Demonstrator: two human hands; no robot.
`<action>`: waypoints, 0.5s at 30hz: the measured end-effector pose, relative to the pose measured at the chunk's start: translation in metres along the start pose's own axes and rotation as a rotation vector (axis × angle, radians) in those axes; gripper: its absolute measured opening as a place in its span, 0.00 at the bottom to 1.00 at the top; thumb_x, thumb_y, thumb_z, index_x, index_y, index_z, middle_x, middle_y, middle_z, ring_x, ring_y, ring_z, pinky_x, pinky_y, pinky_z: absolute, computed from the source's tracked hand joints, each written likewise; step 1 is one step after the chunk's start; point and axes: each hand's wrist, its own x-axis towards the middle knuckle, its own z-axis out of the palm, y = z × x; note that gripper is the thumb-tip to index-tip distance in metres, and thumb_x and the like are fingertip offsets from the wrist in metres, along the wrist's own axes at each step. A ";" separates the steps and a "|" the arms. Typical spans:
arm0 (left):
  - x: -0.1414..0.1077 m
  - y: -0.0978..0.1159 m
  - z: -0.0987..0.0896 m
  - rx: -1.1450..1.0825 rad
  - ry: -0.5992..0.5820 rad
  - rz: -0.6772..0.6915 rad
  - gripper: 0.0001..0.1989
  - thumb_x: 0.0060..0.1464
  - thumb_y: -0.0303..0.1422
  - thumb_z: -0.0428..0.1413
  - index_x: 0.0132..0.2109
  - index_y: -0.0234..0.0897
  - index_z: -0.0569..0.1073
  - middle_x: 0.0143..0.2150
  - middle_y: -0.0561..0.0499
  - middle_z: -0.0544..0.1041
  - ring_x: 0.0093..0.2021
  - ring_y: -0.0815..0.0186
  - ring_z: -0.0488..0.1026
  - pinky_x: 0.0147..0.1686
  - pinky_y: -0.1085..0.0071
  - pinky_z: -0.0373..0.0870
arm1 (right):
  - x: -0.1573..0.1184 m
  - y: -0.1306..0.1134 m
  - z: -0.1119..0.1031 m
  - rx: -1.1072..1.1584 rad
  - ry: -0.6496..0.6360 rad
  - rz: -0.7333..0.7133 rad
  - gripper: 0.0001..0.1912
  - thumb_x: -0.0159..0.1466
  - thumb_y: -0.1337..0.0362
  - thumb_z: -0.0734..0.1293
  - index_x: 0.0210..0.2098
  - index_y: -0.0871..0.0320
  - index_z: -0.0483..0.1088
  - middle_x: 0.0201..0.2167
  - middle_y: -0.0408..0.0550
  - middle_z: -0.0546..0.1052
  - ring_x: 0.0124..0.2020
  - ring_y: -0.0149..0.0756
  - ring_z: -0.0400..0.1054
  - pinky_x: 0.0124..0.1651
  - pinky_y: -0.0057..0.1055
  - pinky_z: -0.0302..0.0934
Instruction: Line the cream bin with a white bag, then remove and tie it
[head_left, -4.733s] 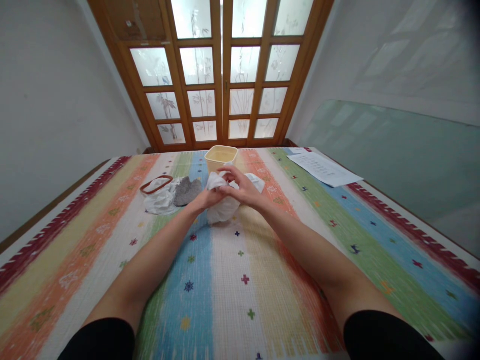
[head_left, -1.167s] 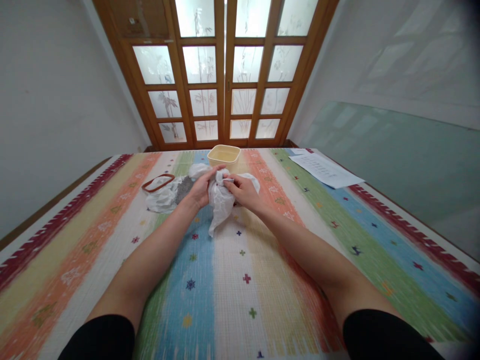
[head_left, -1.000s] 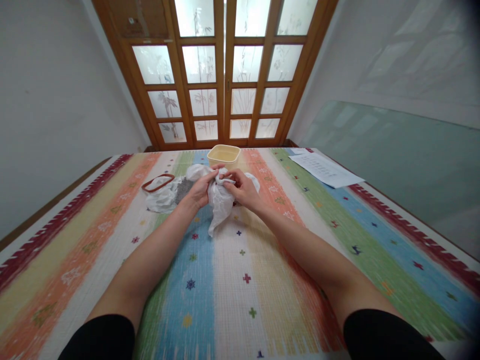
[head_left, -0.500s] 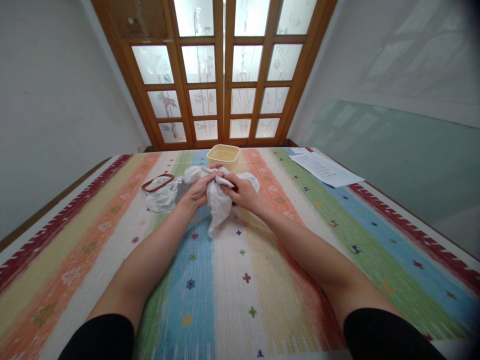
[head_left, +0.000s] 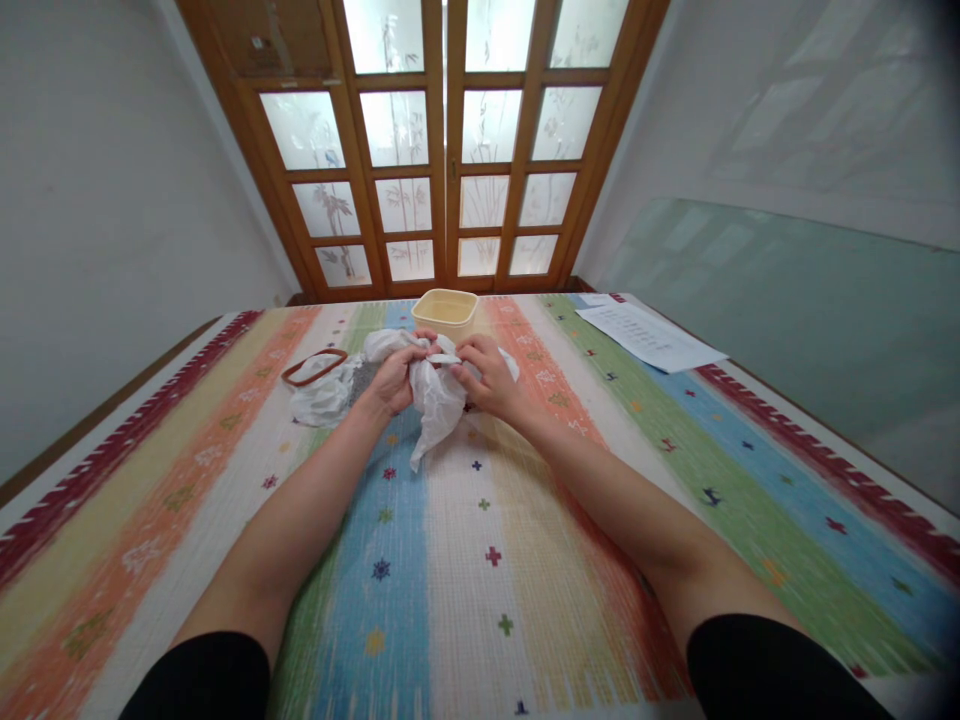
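A thin white plastic bag (head_left: 437, 400) is bunched up between both hands over the middle of the table, one end of it hanging down. My left hand (head_left: 397, 377) is closed on the gathered part of the bag. From the right, my right hand (head_left: 487, 377) pinches a twisted strip of the same bag. Just behind the hands stands a pale yellow square container (head_left: 445, 308), its top open. Left of my left hand lies a crumpled white and grey bag (head_left: 326, 396) with a brown oval ring handle (head_left: 315, 367).
A striped, patterned tablecloth (head_left: 457, 540) covers the table. Printed paper sheets (head_left: 649, 338) lie at the back right. Beyond the table is a wooden door with frosted panes (head_left: 486, 127); a greenish glass panel (head_left: 780, 300) is at the right.
My right hand has shifted slightly up and right, drawing a strip of the bag with it. My left hand keeps its hold almost in place.
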 end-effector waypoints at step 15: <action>-0.003 -0.006 -0.006 0.312 -0.126 0.036 0.21 0.39 0.26 0.64 0.45 0.38 0.75 0.33 0.56 0.75 0.29 0.70 0.70 0.30 0.75 0.65 | 0.004 0.008 0.008 0.420 -0.096 0.370 0.18 0.62 0.52 0.73 0.47 0.54 0.76 0.37 0.43 0.82 0.36 0.35 0.73 0.39 0.29 0.64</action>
